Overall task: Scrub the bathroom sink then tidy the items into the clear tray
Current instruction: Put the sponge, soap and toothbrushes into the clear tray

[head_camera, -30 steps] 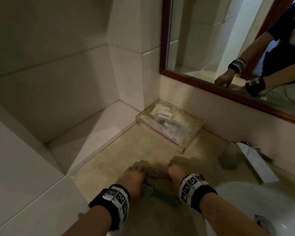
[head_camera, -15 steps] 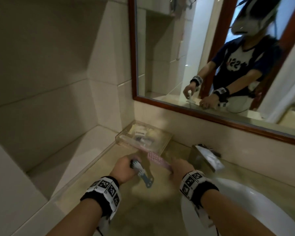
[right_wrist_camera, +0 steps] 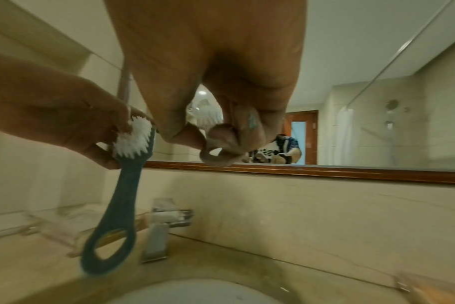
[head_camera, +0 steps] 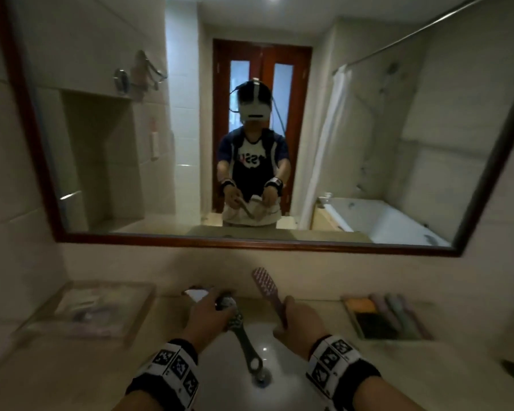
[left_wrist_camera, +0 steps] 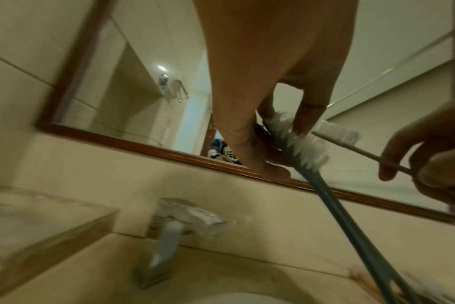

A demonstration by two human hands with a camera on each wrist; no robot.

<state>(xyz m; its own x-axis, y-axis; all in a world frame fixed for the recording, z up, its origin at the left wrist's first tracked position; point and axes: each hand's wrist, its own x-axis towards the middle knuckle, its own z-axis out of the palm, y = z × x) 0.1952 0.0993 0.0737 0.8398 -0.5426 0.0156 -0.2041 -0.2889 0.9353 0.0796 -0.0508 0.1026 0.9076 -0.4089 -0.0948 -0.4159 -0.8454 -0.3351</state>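
Both brushes are now being held up over the sink (head_camera: 279, 363), lifted from the left counter: left hand (head_camera: 208, 318) pinching the blue brush (head_camera: 244, 339), right hand (head_camera: 294, 324) gripping the pink brush (head_camera: 266, 289), readying scrubbing.

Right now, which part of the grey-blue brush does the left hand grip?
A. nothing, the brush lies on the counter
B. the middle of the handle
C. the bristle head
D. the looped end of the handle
C: the left hand pinches the bristle head of the grey-blue brush, and its looped handle hangs free below.
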